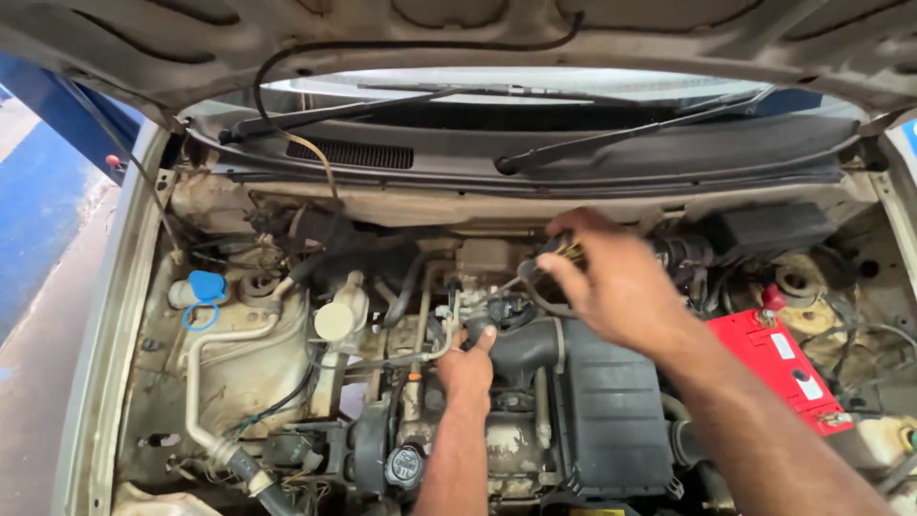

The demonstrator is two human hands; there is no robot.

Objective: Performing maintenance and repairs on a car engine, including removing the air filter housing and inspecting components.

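Fingers [554, 272] of the right hand [611, 287] grip a screwdriver [549, 256]; left hand [466, 368] presses a hose [521, 346] under the raised bonnet [458, 29].

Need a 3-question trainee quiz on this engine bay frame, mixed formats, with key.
1. True or false: the right hand grips a tool handle above the engine.
2. Which colour is the battery at the right of the bay? A) blue B) red C) green
3. Fill in: the left hand rests beside the black ____ hose that joins the air filter box.

Key: 1 true; 2 B; 3 intake.
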